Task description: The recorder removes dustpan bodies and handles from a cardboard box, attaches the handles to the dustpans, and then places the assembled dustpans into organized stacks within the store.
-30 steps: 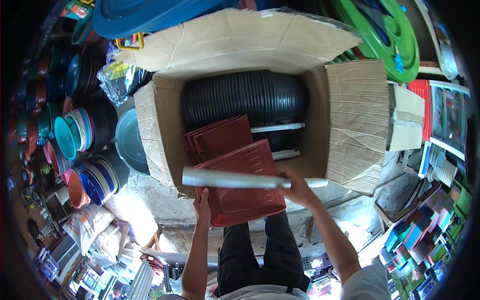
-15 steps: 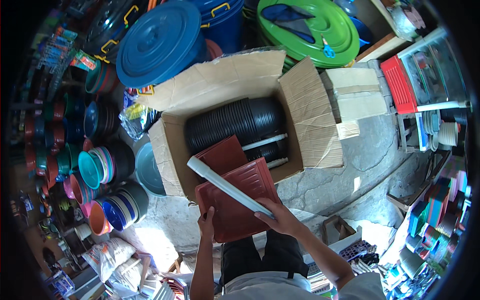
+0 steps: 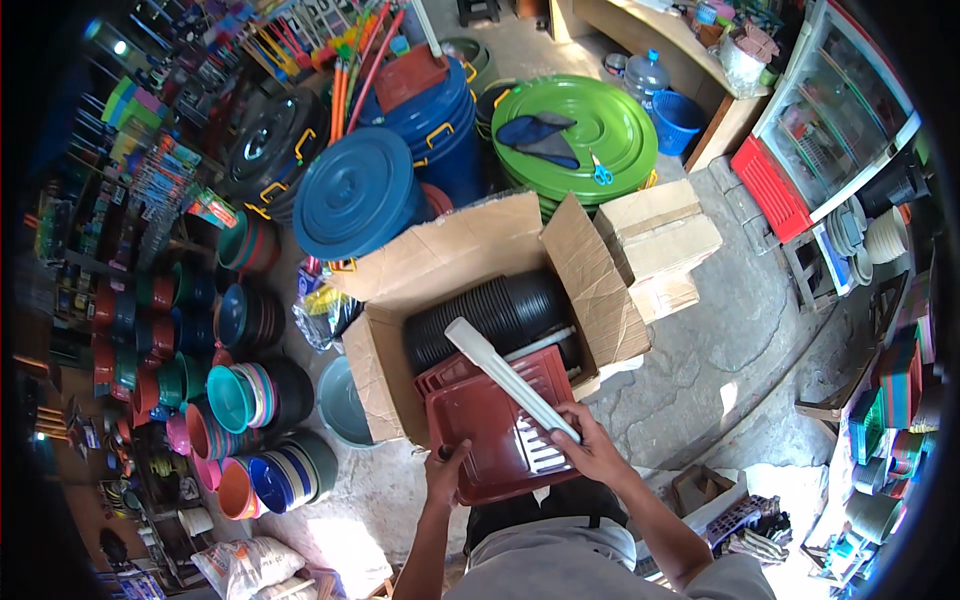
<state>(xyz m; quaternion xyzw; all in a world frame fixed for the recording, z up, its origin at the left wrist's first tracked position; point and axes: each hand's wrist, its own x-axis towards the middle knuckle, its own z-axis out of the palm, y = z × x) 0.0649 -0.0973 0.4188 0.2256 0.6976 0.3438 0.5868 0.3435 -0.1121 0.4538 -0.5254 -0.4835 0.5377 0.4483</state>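
A dark red plastic dustpan [image 3: 490, 430] is held in front of my body, over the near edge of an open cardboard box [image 3: 375, 375]. My left hand [image 3: 447, 470] grips its left rim, thumb on top. My right hand [image 3: 592, 445] is closed around the lower end of a pale grey handle [image 3: 510, 380], beside the dustpan's right rim. The handle slants across the dustpan, its far end pointing to the upper left; whether the two are joined I cannot tell. Inside the box lie nested black plastic tubs [image 3: 485, 315], another red dustpan [image 3: 440, 372] and another pale handle [image 3: 540, 345].
Blue lidded bins [image 3: 355, 190] and a green lid [image 3: 580, 140] with scissors stand beyond the box. At the left are stacked colourful basins [image 3: 232, 398]. A smaller carton [image 3: 660, 225] sits to the right, with a red-based glass cabinet [image 3: 835, 120] farther off.
The view has tilted up, showing more of the shop's far side. The dustpan now overlaps more of the box's near side, and the handle lies steeper. Both hands keep their hold.
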